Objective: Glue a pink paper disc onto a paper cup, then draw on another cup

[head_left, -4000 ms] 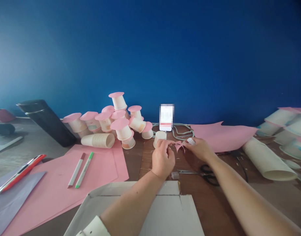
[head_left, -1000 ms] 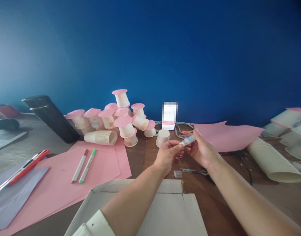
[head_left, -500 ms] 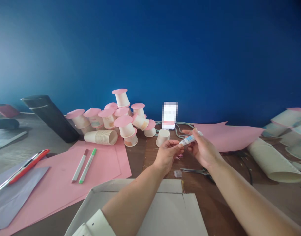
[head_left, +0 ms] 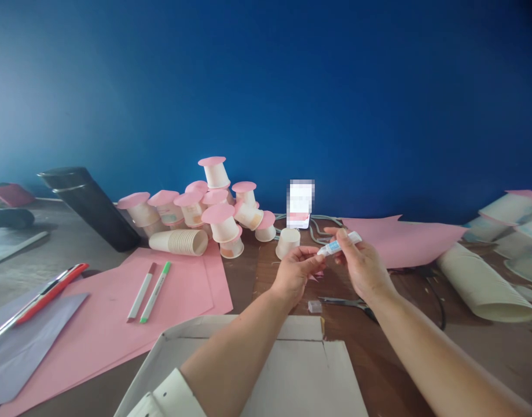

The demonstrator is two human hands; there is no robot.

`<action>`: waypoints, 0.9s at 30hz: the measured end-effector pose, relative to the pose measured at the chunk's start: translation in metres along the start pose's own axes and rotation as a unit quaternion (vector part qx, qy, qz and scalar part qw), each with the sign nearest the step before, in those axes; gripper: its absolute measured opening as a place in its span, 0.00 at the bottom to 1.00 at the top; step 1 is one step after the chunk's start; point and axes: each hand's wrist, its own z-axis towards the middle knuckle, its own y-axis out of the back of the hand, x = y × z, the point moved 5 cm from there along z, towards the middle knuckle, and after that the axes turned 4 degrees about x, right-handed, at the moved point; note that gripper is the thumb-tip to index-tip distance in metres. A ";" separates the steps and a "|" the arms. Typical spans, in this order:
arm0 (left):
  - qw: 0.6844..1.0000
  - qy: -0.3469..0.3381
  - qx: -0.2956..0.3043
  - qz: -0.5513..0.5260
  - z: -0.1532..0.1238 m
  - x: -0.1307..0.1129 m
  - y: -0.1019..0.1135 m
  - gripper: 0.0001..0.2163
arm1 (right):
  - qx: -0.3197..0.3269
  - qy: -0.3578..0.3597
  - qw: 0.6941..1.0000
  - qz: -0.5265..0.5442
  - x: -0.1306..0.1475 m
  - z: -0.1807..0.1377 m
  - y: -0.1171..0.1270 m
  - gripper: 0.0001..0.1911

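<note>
A blue wall (head_left: 266, 104) spans the scene behind a lone upturned cup (head_left: 287, 246), which stands before you on a brown table (head_left: 244, 284). Overlapping pink sheets (head_left: 101, 336) spread to the left of that cup, while a white board (head_left: 309, 376) lies on your side of it. A pile of pink-topped cups (head_left: 219, 225) rises to the cup's left; a long nested stack (head_left: 483, 284) rests on its side, well to the cup's right. A black bottle (head_left: 92, 208) stands far to its left.

Your two hands work close together, near the cup on its right and toward you. Your right hand (head_left: 363, 263) is clamped on a white tube (head_left: 340, 244) with a blue label, held aslant to the right of the cup. Your left hand (head_left: 295, 273) draws thumb and fingers in at the tube's lower end; whether they pinch it, you cannot tell from this view. A phone (head_left: 299, 202) with a blurred screen stands just behind the cup. Partly hidden scissors (head_left: 344, 302) lie to the cup's right, nearer you. Smallest of all, a pink scrap (head_left: 316, 277) shows beneath your left fingers, and a clear little block (head_left: 315, 306) sits on the cup's near side.
</note>
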 end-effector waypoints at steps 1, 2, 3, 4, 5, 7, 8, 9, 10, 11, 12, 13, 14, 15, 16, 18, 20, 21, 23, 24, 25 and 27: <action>1.000 -0.002 0.002 0.009 0.000 0.000 0.001 0.16 | -0.001 0.004 1.000 -0.010 0.000 0.000 0.000 0.26; 1.000 -0.004 0.003 0.017 0.001 0.001 0.002 0.16 | 0.000 0.006 1.000 -0.018 0.001 0.000 0.000 0.26; 1.000 -0.006 0.005 0.025 0.002 0.002 0.003 0.16 | 0.000 0.009 1.000 -0.024 0.001 0.000 0.001 0.26; 0.999 -0.008 0.007 0.031 0.002 0.003 0.004 0.16 | 0.001 0.011 1.000 -0.027 0.002 0.000 0.001 0.25; 0.999 -0.009 0.010 0.037 0.003 0.004 0.005 0.16 | 0.002 0.014 0.999 -0.029 0.002 0.000 0.001 0.25; 0.999 -0.012 0.015 0.049 0.004 0.005 0.006 0.17 | 0.003 0.016 0.999 -0.028 0.002 0.000 0.001 0.25; 0.998 -0.013 0.017 0.055 0.004 0.005 0.006 0.17 | 0.005 0.014 1.000 -0.027 0.002 0.000 0.001 0.25; 0.998 -0.013 0.018 0.062 0.003 0.005 0.006 0.17 | 0.005 0.010 1.000 -0.023 0.001 0.000 0.002 0.25; 0.997 -0.013 0.020 0.069 0.003 0.004 0.005 0.17 | 0.006 0.004 1.000 -0.015 0.000 0.001 0.002 0.25; 0.997 -0.012 0.021 0.076 0.002 0.003 0.005 0.17 | 0.007 -0.003 1.000 -0.003 -0.001 0.001 0.001 0.25; 0.996 -0.011 0.023 0.083 0.001 0.003 0.004 0.17 | 0.008 -0.010 1.000 0.012 -0.002 0.002 0.001 0.25; 0.996 -0.010 0.025 0.088 0.001 0.002 0.003 0.17 | 0.007 -0.017 0.999 0.028 -0.003 0.002 0.001 0.24; 0.995 -0.009 0.026 0.091 0.000 0.001 0.003 0.17 | 0.005 -0.022 0.999 0.043 -0.005 0.002 0.001 0.24; 0.995 -0.008 0.027 0.092 0.000 0.001 0.002 0.17 | 0.003 -0.027 0.998 0.055 -0.005 0.003 0.001 0.24; 0.995 -0.008 0.028 0.092 -0.001 0.001 0.002 0.17 | 0.001 -0.031 0.997 0.066 -0.006 0.003 0.000 0.24; 0.996 -0.008 0.026 0.087 -0.001 0.001 0.002 0.17 | 0.000 -0.039 0.996 0.084 -0.006 0.003 0.000 0.23; 0.997 -0.008 0.023 0.080 0.000 0.002 0.002 0.17 | 0.002 -0.052 0.992 0.113 -0.004 0.003 -0.002 0.23; 0.997 -0.007 0.022 0.077 0.000 0.002 0.002 0.17 | 0.004 -0.062 0.989 0.134 -0.004 0.002 -0.002 0.23; 0.997 -0.006 0.022 0.075 -0.001 0.002 0.001 0.17 | 0.010 -0.090 0.980 0.179 -0.004 0.002 -0.004 0.23; 0.997 -0.006 0.023 0.076 -0.001 0.001 0.000 0.17 | 0.015 -0.107 0.974 0.200 -0.005 0.001 -0.006 0.24; 0.997 -0.007 0.026 0.079 -0.002 0.000 -0.001 0.16 | 0.023 -0.125 0.968 0.218 -0.005 0.001 -0.007 0.24; 0.996 -0.010 0.032 0.087 -0.004 -0.003 -0.004 0.16 | 0.041 -0.154 0.957 0.244 -0.007 0.000 -0.011 0.25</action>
